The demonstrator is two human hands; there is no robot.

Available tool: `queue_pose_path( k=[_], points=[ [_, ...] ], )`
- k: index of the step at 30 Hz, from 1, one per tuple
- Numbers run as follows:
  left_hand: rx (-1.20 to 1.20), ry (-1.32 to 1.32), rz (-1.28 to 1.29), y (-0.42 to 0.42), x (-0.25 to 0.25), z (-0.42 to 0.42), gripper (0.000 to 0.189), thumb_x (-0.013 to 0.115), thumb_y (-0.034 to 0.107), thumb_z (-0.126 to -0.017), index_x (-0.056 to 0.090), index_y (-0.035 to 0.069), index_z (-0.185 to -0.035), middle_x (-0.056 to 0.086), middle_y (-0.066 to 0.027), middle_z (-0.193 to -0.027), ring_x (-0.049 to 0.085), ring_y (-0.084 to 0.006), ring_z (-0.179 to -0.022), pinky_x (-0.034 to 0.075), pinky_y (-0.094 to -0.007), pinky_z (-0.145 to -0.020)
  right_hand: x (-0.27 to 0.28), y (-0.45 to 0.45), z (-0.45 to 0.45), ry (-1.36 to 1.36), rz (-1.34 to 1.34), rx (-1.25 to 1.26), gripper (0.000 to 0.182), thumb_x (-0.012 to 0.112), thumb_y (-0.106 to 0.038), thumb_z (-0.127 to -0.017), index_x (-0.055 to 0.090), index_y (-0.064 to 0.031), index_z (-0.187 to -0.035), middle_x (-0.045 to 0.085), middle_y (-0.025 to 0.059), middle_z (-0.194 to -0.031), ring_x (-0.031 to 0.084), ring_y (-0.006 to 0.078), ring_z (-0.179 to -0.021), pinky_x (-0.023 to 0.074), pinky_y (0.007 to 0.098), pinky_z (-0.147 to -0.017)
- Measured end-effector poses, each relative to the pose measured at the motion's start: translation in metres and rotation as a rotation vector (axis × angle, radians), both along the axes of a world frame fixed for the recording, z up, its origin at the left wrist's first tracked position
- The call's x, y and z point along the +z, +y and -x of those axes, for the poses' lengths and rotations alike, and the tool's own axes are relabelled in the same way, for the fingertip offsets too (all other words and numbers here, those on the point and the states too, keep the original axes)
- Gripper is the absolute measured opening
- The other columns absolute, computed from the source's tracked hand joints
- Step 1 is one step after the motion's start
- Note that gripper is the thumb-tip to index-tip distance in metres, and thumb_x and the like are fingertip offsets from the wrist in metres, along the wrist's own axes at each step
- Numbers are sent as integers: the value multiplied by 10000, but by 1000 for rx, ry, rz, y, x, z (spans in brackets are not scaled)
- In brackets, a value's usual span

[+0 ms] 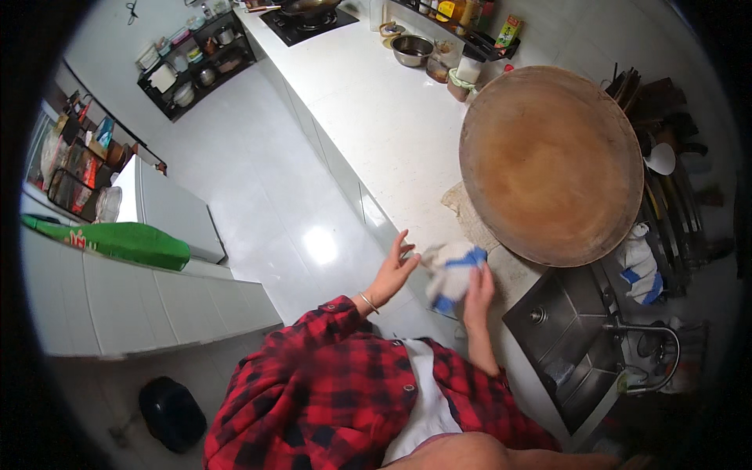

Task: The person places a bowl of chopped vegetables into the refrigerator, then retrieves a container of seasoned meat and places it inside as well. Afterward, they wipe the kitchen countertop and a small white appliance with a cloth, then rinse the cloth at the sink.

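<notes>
My right hand (480,291) holds a white cloth with blue stripes (455,270), gripped near its right end, in front of the counter's edge. The cloth is a little blurred. My left hand (395,270), with a bangle at the wrist, is just left of the cloth, fingers apart and holding nothing. A large round wooden board or lid (546,164) stands on the counter beyond my right hand. A beige cloth (470,217) lies at its lower left edge.
At the right is a steel double sink (576,346) with a curved tap (675,346); another blue-striped cloth (640,264) lies behind it. A metal bowl (412,50) and jars line the white counter (376,117). A gas hob (308,23) is at its far end.
</notes>
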State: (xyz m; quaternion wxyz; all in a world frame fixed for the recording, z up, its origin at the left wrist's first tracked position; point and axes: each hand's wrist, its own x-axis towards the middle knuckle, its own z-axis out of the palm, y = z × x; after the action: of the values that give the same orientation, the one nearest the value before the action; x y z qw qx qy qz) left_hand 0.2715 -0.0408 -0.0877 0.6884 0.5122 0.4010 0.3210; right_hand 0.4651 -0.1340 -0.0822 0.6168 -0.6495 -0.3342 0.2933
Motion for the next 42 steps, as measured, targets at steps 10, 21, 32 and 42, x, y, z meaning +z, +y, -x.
queue_pose_path(
  k=[10,21,32,42],
  points=[
    [-45,107,-102,109,-11,125,582,535,196,-994,256,88,-1492,427,-211,-1416,465,-295,-1298,419,-376,-1041,-114,215,103,-1158,490,166,698,585,-391,-907,394,80,-1385,353,259,-1474,257,387,-1411,152,488,-1174],
    [-126,194,-243,306,-61,155,511,532,113,-975,345,2,-1437,478,-193,-1358,541,-283,-1217,431,-363,-1021,-150,457,-23,-1123,663,-423,592,482,-339,-970,416,89,-1374,354,277,-1476,280,372,-1411,180,467,-1169],
    [-1,365,-184,537,-49,189,456,524,89,-981,398,14,-1413,512,-149,-1318,609,-195,-1080,481,-309,-929,-144,773,67,-1026,291,-65,536,561,-273,-922,476,69,-1326,454,234,-1410,390,343,-1348,256,435,-1150],
    [-141,332,-347,659,-63,164,373,547,107,-943,481,3,-1294,531,-202,-1254,537,-353,-1145,439,-385,-985,-85,701,199,-842,323,446,516,574,-70,-835,480,34,-1332,453,219,-1408,389,350,-1353,276,437,-1151]
  ],
)
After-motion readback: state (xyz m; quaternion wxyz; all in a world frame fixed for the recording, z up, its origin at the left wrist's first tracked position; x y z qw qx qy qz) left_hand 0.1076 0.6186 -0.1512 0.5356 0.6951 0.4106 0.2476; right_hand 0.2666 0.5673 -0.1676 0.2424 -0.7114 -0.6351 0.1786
